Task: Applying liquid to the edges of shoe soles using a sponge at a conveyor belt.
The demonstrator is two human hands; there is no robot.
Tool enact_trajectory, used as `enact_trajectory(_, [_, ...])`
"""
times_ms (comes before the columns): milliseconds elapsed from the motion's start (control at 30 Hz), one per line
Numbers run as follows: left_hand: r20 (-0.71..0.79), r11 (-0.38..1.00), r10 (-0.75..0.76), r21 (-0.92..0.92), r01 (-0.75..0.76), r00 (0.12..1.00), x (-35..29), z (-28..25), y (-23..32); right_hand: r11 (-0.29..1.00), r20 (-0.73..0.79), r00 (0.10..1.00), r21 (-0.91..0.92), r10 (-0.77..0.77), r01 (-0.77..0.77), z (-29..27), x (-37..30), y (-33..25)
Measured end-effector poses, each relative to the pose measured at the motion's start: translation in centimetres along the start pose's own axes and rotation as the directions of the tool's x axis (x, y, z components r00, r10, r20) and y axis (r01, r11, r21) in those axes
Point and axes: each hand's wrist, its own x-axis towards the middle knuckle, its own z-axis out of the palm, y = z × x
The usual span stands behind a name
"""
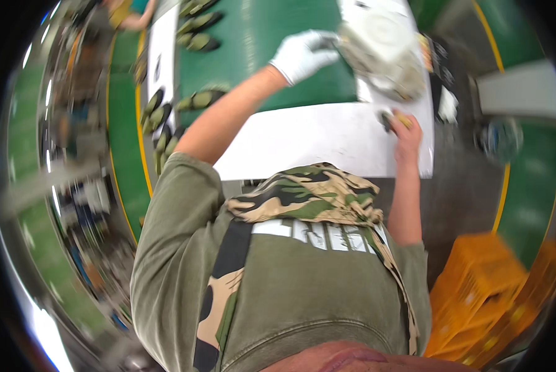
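My left hand (302, 58), in a white glove, reaches over the green belt with its fingers stretched toward a pale, stained container (383, 37). Its fingertips come up to the container's left edge; whether they touch it I cannot tell. Near the right edge of the white tabletop (302, 139), my bare right hand (407, 137) is closed around a small tool with a yellowish handle and a dark end (386, 119), perhaps a brush, blurred by motion. Several olive-green and black shoe parts (200, 99) lie along the left side of the belt and on the ledge beside it.
The green belt (259, 37) runs away from me between white side ledges. Orange crates (476, 279) are stacked at my lower right. A clear round container (502, 139) stands off to the right. Another person's arm (135, 22) shows at the far left.
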Motion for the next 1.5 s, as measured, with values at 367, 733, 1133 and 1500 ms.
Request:
enact_trajectory(367, [0.102,0.134,-0.912,-0.842,0.523,0.397,-33.3,-11.2,-25.9,0.898,0.243,0.906,0.194,0.347,-0.396,12.2,-1.5,4.7])
enact_trajectory(733, [-0.158,0.532,-0.395,0.764,0.365,0.905,-26.7,-26.5,-32.0,0.932,0.237,0.903,-0.044,0.360,-0.360,29.7,-3.8,5.0])
enact_trajectory(1133, [0.064,0.627,-0.776,-0.034,0.778,0.628,-23.9,-28.5,-39.7,0.946,0.045,0.969,-0.232,0.243,-0.227,29.7,-2.1,2.6])
enact_trajectory(1500, [-0.612,0.779,-0.149,-0.556,-0.289,0.777,-28.6,-16.7,-14.2,0.918,0.574,0.819,-0.324,-0.003,0.230,40.0,-4.0,-3.1])
